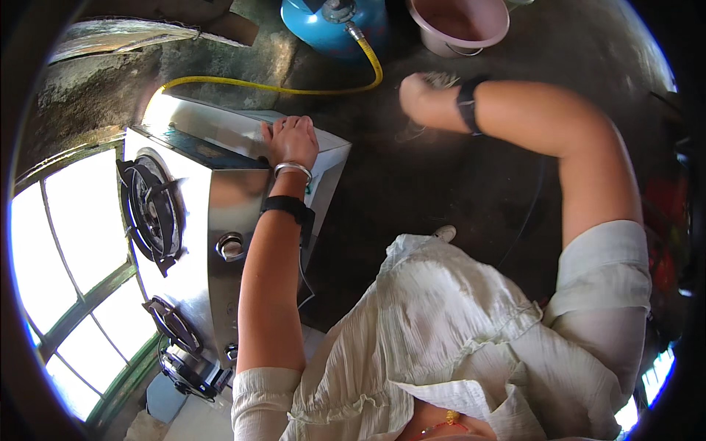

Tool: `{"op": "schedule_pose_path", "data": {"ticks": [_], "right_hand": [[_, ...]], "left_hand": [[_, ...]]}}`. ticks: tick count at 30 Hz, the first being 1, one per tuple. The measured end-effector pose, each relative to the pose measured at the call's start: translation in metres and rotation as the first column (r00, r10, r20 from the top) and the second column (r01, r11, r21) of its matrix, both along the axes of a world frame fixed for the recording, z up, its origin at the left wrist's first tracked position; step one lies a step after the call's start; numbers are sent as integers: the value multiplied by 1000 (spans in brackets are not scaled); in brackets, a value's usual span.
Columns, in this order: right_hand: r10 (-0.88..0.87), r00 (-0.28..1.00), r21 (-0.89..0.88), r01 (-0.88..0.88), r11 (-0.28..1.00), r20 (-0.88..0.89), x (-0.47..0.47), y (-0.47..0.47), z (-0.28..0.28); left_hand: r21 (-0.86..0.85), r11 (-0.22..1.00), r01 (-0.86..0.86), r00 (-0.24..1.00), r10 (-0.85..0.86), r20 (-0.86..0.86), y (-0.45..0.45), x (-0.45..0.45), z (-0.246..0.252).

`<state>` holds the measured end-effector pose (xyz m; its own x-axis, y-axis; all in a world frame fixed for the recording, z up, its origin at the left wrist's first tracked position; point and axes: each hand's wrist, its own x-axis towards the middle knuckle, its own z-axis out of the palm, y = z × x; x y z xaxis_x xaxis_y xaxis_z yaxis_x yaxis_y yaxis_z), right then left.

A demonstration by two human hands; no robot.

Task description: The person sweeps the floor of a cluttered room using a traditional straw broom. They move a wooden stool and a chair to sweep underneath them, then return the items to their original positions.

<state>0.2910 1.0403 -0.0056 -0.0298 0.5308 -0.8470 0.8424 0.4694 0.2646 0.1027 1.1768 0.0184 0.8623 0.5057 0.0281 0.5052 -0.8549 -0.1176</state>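
Note:
My left hand [292,140], with a metal bangle at the wrist, rests palm down on the pale panel [237,124] beside the gas stove [237,204]. It holds nothing. My right hand [422,102] is closed and blurred above the dark floor, between the stove and a pink bucket [488,38]. Around it show thin, wiry strands [441,80], which look like a metal scourer in its grip; the fingers hide most of it. The stove has a black pan support [151,212] on its nearer burner and a round knob [230,246] on its front.
A yellow gas hose [287,89] runs from a blue gas cylinder [336,33] to behind the stove. Bright window panes [83,220] stand at the left. A thin cable [527,215] lies across the dark floor at the right. A small black-and-silver appliance [190,372] is at lower left.

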Motion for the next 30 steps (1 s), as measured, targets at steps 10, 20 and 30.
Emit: {"op": "schedule_pose_path", "data": {"ticks": [10,20,30], "right_hand": [[-315,942,389,333,859,-113,9,9,22],[-223,973,107,229,967,-66,-48,-64,-51],[-688,563,84,798,597,-458,-40,-308,28]], "left_hand": [[20,1000,11,1000,-12,20,2,-1,-4],[28,1000,14,1000,-14,23,1,-3,-5],[76,996,41,998,-44,38,5,-4,-10]]}}
